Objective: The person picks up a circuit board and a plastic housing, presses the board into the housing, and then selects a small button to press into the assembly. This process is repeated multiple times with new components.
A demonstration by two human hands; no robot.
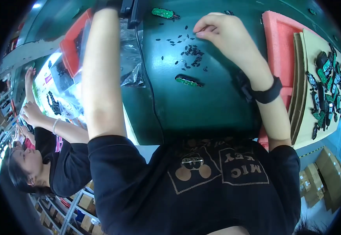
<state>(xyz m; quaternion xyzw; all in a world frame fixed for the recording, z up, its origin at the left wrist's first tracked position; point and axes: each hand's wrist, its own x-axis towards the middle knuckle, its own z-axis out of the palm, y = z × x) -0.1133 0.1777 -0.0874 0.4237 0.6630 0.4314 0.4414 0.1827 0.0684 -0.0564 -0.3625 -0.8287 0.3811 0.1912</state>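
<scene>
My right hand point(223, 33) hovers over the green work mat point(201, 113), thumb and fingertips pinched together. Whatever sits between them is too small to make out. Just below and left of those fingertips lies a loose scatter of small black oval pieces point(194, 55). A green circuit board in a black shell point(188, 80) rests nearer to me, and another green board point(163, 13) lies toward the far edge. My left forearm point(102, 74) stretches up to a dark wristband at the top edge. Beyond that band, my left hand is out of the picture.
A black device point(133, 15) trails a cable point(149, 78) across the mat. Clear plastic bags point(133, 74) and a red bin point(69, 51) stand left. Right, a pink foam tray point(271, 35) borders cardboard point(301, 113) holding several board assemblies point(327, 86). A co-worker point(66, 164) sits left.
</scene>
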